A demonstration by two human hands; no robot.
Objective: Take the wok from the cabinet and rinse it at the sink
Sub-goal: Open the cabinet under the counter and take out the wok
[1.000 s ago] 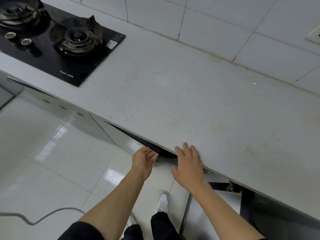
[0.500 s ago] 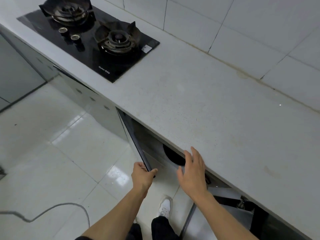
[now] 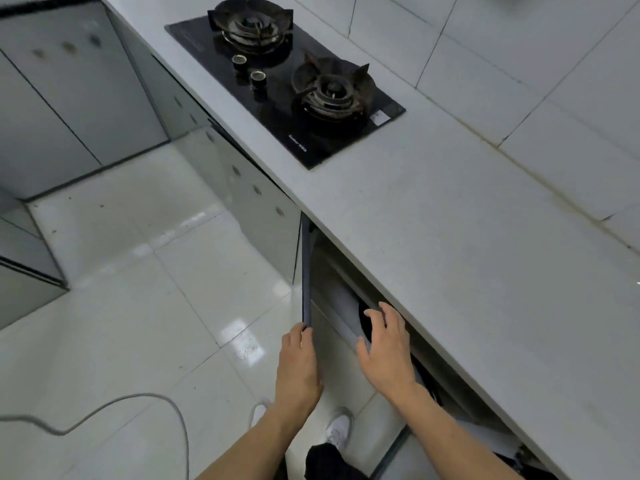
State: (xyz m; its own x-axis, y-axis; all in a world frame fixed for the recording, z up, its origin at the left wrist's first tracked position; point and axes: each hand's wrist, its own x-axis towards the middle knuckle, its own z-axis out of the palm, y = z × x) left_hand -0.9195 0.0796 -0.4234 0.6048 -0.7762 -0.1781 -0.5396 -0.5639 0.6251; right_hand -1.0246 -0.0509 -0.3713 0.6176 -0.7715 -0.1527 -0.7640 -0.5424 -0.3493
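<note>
Left hand grips door edge, swung out under counter front edge. Right hand spread, empty, at dark wok inside cabinet.

Dim, soft-edged; glare on floor

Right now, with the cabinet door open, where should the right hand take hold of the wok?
Only a dark curved edge of the wok shows under the counter. Probably grip that near rim, reaching in from the front past the door the left hand holds. No handle is visible; the right hand is beside it.
</note>
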